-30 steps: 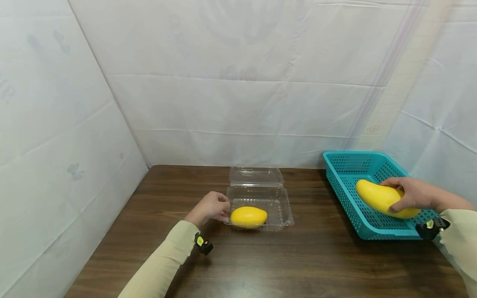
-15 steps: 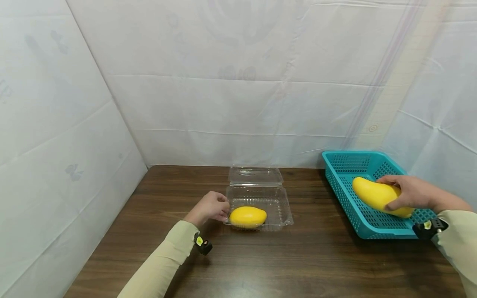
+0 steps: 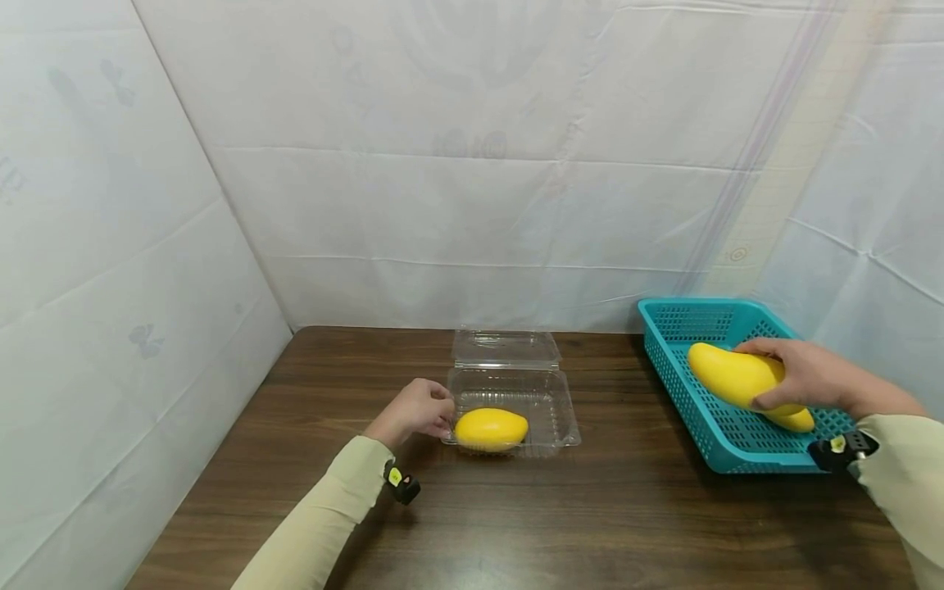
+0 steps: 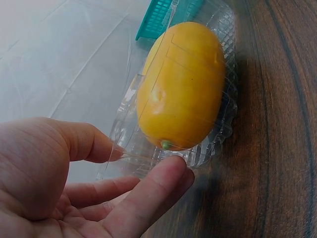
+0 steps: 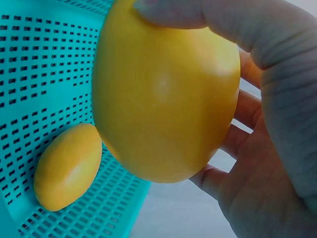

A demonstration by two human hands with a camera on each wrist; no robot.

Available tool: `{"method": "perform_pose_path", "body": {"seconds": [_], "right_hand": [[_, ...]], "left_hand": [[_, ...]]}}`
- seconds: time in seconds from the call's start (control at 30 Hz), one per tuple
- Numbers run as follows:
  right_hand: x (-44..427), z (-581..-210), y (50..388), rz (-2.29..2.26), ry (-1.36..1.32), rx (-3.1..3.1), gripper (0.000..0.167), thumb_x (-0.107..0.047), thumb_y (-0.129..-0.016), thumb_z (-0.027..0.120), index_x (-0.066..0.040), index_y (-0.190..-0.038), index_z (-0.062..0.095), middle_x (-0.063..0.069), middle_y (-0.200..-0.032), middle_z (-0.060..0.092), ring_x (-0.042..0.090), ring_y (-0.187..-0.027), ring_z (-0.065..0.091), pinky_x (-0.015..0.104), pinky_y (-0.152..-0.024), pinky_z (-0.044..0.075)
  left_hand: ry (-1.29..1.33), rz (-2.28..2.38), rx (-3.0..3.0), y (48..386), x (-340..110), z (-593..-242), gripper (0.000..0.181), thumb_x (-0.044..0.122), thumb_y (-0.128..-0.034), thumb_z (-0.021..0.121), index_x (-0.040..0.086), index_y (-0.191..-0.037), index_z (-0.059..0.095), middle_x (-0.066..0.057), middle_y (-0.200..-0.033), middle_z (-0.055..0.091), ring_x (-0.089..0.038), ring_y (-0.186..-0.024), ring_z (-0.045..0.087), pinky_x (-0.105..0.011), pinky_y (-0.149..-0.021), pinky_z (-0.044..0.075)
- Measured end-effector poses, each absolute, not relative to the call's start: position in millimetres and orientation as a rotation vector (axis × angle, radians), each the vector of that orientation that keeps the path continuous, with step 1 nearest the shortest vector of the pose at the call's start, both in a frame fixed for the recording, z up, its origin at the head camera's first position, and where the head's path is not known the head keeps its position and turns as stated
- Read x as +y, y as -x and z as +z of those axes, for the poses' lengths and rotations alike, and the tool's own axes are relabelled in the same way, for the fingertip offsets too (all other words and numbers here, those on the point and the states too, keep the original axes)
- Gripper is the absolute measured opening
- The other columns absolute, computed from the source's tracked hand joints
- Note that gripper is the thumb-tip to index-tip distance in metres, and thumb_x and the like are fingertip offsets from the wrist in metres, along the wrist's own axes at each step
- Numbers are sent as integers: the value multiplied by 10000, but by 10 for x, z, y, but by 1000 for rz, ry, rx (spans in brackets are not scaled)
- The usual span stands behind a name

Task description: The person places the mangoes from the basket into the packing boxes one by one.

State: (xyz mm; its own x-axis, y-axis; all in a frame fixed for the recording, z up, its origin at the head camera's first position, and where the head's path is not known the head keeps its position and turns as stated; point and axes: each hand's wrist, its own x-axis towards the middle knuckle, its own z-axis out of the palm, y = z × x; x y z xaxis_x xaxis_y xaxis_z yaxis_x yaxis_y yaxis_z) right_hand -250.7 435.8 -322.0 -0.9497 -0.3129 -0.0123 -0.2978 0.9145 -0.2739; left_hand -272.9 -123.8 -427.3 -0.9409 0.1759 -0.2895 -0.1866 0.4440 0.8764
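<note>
My left hand (image 3: 415, 408) pinches the left rim of a clear plastic clamshell container (image 3: 547, 410), whose lid (image 3: 507, 348) lies folded back behind it. Inside, along the near side, rests a yellow mango (image 3: 492, 429); the left wrist view shows its green stem end (image 4: 166, 145) through the plastic. At the right, my right hand (image 3: 814, 378) grips a large mango (image 3: 726, 373) above the teal basket (image 3: 677, 401), thumb on one side and fingers round the other. Another mango (image 5: 68, 167) lies on the basket floor, partly hidden below the held one in the head view.
A dark wooden table (image 3: 575, 524) carries the container and basket. White sheeting (image 3: 413, 205) hangs behind the table and along both sides. The basket stands close to the right-hand sheet, with a stretch of table between it and the container.
My right hand has lifted the large mango and moved it slightly left and up, exposing the other mango below. The left hand and the container have stayed in place.
</note>
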Motion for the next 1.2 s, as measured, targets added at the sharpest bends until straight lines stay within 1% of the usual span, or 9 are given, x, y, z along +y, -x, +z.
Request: {"method": "perform_pose_path", "body": {"seconds": [0.33,0.5,0.77,1.0,1.2], "right_hand": [[4267,-3149,2527,-409,530,3058,813,-315,-690,928,-29,-1368,584,157,-1157,663,174,-805,521,311,-632,439],[4214,-3115,2522,-394,541,3079,805,-329,-686,931,-54,-1364,596,148,-1161,672,168,-801,523,305,-632,441],[4113,-3056,2497,-437,575,3087,825,-330,-684,937,-70,-1386,590,171,-1234,654,182,-818,526,292,-633,445],[3998,-3028,2492,-434,609,3110,784,-305,-679,937,-105,-1367,618,164,-1259,653,193,-838,524,299,-640,438],[3899,-3022,2502,-411,676,3139,769,-301,-672,945,-108,-1349,635,146,-1253,668,189,-861,529,298,-646,452]], "left_hand": [[8,1480,2370,2738,-1235,-4268,387,72,-956,590,-94,-1305,601,-198,-1013,690,-214,-758,707,-314,-654,656],[-3,1481,2365,2739,-1242,-4277,392,73,-956,594,-97,-1309,597,-195,-1006,691,-214,-746,706,-317,-648,655],[4,1494,2358,2730,-1243,-4276,382,61,-952,590,-102,-1297,598,-203,-1017,687,-216,-752,704,-318,-650,655],[0,1496,2364,2728,-1245,-4275,374,62,-952,595,-94,-1291,601,-201,-1023,685,-221,-763,701,-318,-651,655],[3,1490,2364,2720,-1245,-4262,376,74,-962,600,-89,-1301,598,-200,-1033,685,-220,-763,699,-317,-657,655]]}}
